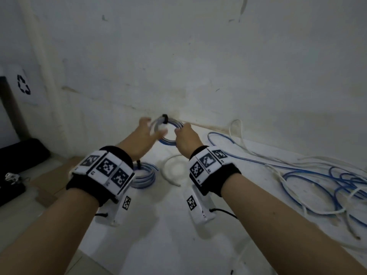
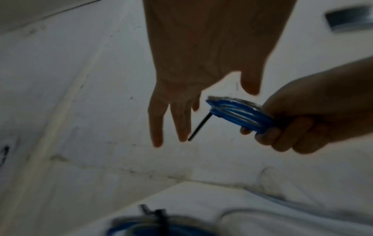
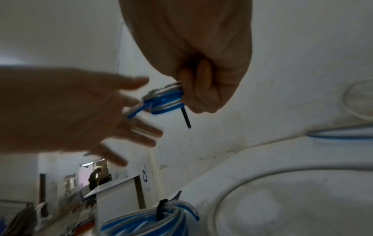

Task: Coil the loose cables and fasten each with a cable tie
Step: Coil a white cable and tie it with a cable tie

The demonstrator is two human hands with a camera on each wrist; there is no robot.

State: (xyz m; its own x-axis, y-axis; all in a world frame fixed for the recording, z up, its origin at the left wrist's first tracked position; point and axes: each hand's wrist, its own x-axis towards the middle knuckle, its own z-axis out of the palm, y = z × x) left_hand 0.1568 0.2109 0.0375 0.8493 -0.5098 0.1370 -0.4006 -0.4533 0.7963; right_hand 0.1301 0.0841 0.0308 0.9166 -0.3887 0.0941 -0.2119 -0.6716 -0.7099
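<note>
My right hand [image 1: 183, 133] grips a coiled blue-and-clear cable [image 1: 168, 139] held up above the white table [image 1: 178, 235] near the wall. A black cable tie [image 1: 164, 118] wraps the coil, its tail sticking out [image 2: 199, 127]. My left hand [image 1: 148, 132] is just left of the coil with fingers spread and straight, holding nothing. In the right wrist view the coil [image 3: 163, 99] sits in the curled right fingers [image 3: 201, 89]. A second tied blue coil [image 1: 146, 175] lies on the table below my left wrist.
A loose white cable loop [image 1: 170, 171] lies between my wrists. A tangle of loose blue and white cables [image 1: 317, 185] covers the table's right side. Black items [image 1: 21, 155] sit at the left, below the table's edge. The wall stands close behind.
</note>
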